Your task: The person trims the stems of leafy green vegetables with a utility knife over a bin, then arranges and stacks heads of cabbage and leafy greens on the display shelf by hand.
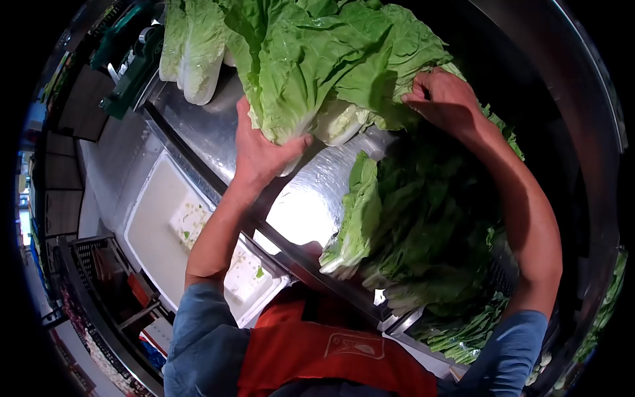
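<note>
Lettuce point(297, 73) lies over the far part of the steel desk point(218, 135), leaves fanned away from the person. The left hand point(261, 149) grasps its pale base, probably because that firm end steadies the leaves best. The right hand point(450, 99) has bent fingers at the leaf edge, perhaps pinching it; I cannot tell. Cabbage point(202, 73) lies to the left, a pale leaf point(357, 218) nearer the body beside dark greens point(430, 225). Scraps lie in the white bin point(155, 218), likely set close to catch them. The red apron point(297, 357) bears an outlined emblem point(355, 345), without legible words.
</note>
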Tool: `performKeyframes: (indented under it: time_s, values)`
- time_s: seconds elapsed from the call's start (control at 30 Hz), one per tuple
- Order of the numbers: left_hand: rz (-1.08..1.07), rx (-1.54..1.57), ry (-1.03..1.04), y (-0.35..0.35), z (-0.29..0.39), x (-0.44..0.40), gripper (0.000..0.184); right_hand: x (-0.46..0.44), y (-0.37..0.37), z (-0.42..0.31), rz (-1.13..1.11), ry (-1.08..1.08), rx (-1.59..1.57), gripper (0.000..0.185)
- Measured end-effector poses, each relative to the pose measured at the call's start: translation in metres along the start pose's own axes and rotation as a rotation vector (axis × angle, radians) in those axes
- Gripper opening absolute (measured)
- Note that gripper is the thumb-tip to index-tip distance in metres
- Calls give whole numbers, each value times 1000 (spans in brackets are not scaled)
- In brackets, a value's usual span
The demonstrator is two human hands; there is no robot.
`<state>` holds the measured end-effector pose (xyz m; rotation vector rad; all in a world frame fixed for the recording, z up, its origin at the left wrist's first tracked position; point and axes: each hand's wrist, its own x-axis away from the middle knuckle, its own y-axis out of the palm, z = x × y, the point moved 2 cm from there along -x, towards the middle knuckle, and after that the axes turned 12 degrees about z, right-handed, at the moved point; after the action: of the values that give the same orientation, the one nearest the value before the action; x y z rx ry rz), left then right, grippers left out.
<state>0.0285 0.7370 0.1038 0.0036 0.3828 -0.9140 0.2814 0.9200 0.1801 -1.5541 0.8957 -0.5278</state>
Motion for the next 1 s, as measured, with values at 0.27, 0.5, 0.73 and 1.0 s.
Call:
performKeyframes:
  time_s: [0.27,0.5,0.73,1.0]
  values:
    - [-134,-137,-23,9,-29,-17,111,10,-4,22,41,250,-506,43]
    - [-172,-100,-32,11,-27,-16,107,0,2,-12,101,255,-393,40]
    - [-219,-170,-35,10,-22,-1,102,7,28,4,362,136,-817,42]
    - [-350,-265,-81,7,-38,-30,124,-14,39,22,312,134,-511,43]
